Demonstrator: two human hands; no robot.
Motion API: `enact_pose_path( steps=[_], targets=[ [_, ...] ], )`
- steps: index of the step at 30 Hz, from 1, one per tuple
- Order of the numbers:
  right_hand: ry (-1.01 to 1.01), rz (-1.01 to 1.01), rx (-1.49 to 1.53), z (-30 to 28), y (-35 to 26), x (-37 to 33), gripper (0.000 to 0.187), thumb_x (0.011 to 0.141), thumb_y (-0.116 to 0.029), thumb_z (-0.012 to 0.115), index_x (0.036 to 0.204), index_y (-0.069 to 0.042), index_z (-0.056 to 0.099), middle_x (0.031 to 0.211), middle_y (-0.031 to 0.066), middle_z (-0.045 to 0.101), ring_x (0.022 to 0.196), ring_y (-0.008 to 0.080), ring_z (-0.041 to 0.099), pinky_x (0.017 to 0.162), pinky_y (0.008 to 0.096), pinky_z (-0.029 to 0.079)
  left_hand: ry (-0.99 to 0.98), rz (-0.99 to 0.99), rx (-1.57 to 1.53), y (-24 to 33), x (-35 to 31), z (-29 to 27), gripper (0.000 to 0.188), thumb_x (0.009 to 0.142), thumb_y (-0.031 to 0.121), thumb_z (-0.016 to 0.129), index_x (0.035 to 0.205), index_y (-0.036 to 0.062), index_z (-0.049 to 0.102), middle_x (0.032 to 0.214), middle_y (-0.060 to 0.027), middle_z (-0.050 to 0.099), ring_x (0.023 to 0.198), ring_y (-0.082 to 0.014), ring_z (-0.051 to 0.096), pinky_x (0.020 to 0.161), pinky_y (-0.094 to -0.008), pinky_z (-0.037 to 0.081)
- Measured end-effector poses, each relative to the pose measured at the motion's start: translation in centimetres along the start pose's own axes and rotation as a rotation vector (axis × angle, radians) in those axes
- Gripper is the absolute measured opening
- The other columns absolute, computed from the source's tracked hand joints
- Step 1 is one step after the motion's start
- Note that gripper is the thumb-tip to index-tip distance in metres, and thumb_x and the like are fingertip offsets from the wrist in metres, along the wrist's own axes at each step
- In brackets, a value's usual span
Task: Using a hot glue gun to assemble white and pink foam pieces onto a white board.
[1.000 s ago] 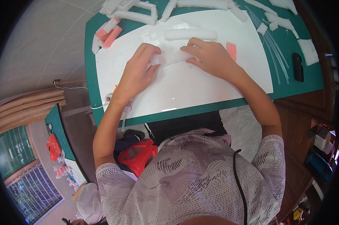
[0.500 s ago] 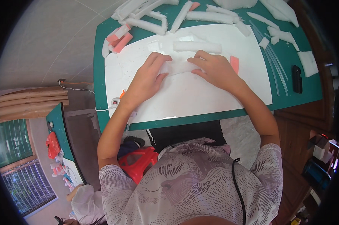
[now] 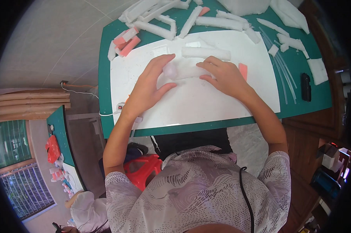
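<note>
A translucent white foam roll [image 3: 186, 72] lies crosswise on the white board [image 3: 199, 103], its rounded, faintly lilac left end facing my left hand [image 3: 151, 79]. That hand stands open beside this end, thumb and fingers spread wide. My right hand [image 3: 224, 76] is closed round the roll's other end, fingers on the far side and thumb on the near side; the palm hides that end. Just beyond lies a second white foam roll [image 3: 206, 53]. A pink strip [image 3: 242, 71] rests to the right of my right hand.
White foam strips [image 3: 222, 22] line the green table's [image 3: 105, 73] far edge. Pink blocks [image 3: 129, 46] sit far left, near a white switch box [image 3: 120, 107] with its cord. Clear thin rods [image 3: 284, 72] and a black handheld object [image 3: 306, 87] lie right. A red stool [image 3: 146, 169] stands below.
My left hand has opened wider and drawn away from the roll's left end, which now shows. My right hand stays at the other end. The whole view has shifted slightly.
</note>
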State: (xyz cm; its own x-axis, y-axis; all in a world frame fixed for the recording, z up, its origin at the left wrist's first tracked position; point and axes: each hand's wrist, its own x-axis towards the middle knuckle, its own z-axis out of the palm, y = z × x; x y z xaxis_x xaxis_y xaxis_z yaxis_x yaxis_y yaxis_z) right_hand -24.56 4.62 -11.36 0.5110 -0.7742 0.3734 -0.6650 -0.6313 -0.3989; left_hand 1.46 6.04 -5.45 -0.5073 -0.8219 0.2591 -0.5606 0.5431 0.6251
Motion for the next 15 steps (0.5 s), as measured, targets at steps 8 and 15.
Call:
enact_pose_path(
  steps=[8, 15],
  targets=[
    [-0.026, 0.009, 0.066, -0.17, -0.16, 0.03, 0.031, 0.086, -0.025, 0.07, 0.112, -0.009, 0.067, 0.106, 0.0056, 0.064, 0.081, 0.0235, 0.067, 0.07, 0.0329, 0.054, 0.043, -0.049, -0.14, -0.91, -0.49, -0.12, 0.073, 0.075, 0.001, 0.078, 0.139, 0.0102, 0.045, 0.14, -0.0099, 0.047, 0.129, -0.0251, 0.049, 0.105, -0.0402, 0.046],
    [-0.003, -0.015, 0.087, -0.14, -0.21, -0.03, 0.031, 0.086, -0.025, 0.071, 0.112, -0.009, 0.067, 0.106, 0.0061, 0.065, 0.083, 0.0241, 0.067, 0.071, 0.0323, 0.054, 0.019, -0.131, -0.171, -0.51, -0.69, 0.26, 0.068, 0.078, 0.005, 0.077, 0.137, 0.0063, 0.044, 0.135, -0.0129, 0.049, 0.122, -0.0259, 0.053, 0.102, -0.0397, 0.049]
  ],
)
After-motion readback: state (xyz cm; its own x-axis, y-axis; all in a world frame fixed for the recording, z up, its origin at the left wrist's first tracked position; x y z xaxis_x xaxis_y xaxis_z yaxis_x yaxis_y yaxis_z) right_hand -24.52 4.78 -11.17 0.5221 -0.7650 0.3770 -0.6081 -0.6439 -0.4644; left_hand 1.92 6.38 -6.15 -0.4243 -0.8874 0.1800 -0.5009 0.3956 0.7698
